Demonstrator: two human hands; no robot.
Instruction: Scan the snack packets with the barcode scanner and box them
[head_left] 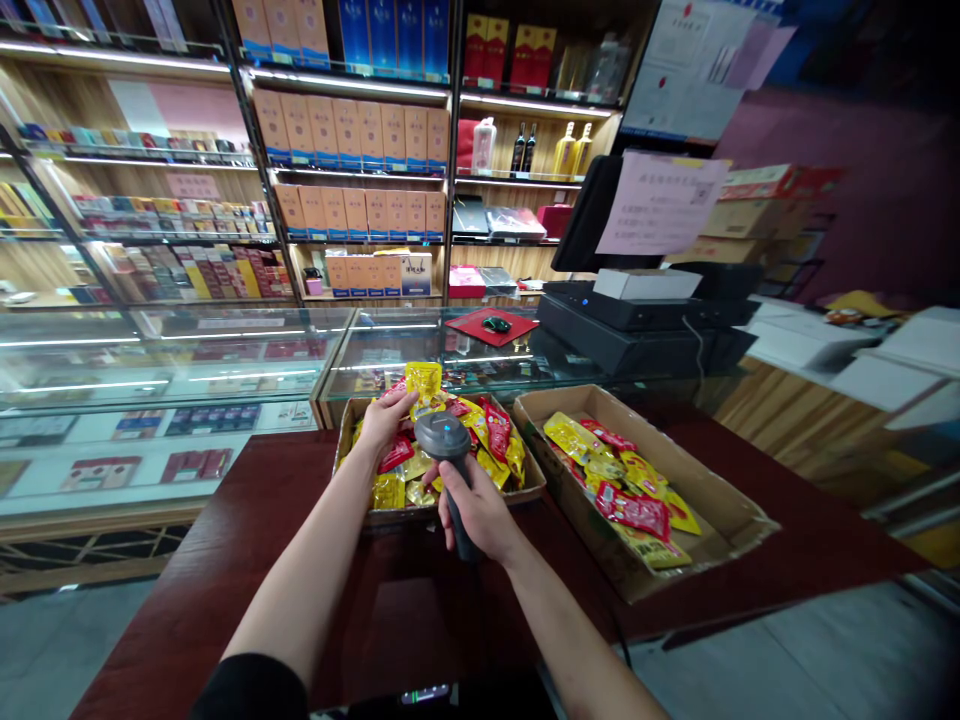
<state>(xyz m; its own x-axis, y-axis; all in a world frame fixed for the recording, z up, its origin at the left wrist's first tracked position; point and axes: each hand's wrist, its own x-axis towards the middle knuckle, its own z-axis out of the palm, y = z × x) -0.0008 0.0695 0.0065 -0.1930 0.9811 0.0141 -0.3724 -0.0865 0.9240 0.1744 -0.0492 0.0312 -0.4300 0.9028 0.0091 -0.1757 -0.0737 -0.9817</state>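
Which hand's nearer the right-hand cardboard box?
Right. The right hand, gripping the scanner, is left of that right-hand box; the left hand is farther left, at a yellow packet by the other box.

The only camera sits on the person's head and faces forward and down. Near to it, the table (285,510) spreads around six o'clock; the left hand (386,425) is at eight, the right hand (478,505) at six. Farther, the view reaches across the counter (247,355) to the shelves (360,176), at eleven o'clock.
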